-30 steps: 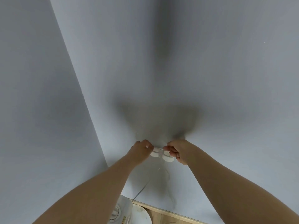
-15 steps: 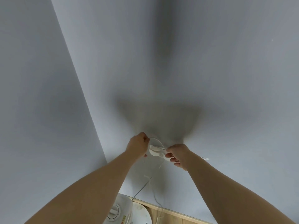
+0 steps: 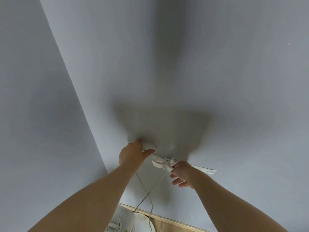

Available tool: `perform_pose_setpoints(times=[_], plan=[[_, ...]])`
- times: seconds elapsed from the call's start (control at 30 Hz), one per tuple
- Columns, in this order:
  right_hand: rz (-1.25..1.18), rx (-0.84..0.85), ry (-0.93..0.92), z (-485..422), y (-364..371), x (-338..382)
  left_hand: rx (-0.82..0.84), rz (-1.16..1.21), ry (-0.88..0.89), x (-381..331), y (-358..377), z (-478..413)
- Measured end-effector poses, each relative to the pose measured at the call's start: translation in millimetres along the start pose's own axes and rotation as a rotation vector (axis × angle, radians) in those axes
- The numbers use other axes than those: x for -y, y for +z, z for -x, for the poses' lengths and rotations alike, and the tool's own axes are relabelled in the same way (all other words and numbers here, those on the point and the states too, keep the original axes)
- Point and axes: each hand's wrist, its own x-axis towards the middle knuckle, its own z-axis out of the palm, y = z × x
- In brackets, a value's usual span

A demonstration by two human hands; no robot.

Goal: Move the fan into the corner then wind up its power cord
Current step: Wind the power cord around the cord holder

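A person stands over one white fan (image 3: pixel 123 218) at the foot of a corner, its round dial (image 3: pixel 113 225) just visible at the bottom edge beside a strip of wooden floor (image 3: pixel 168 224). Two strands of the fan's white power cord (image 3: pixel 158 162) rise from it, cross once, and run up to the two bare hands held out in front of the wall. The right hand (image 3: pixel 183 173) pinches a small bundle of wound loops between thumb and forefinger, its other fingers curled below; the far ends of the loops stick out past the wrist, blurred. The left hand (image 3: pixel 131 154), just apart from it and a little higher, holds a single strand under its outstretched thumb, pulled taut toward the bundle; its fingers are hidden behind the hand. Beyond, two plain pale grey walls (image 3: pixel 217 64) meet in one slanting seam, darkened by the person's shadow.
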Motion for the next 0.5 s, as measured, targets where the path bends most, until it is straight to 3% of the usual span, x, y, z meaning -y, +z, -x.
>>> perform_pose_setpoints(times=[0.5], plan=[[-0.165, 0.063, 0.061, -0.2, -0.6, 1.5, 0.059, 0.010, -0.168, 13.3, 20.4, -4.6]])
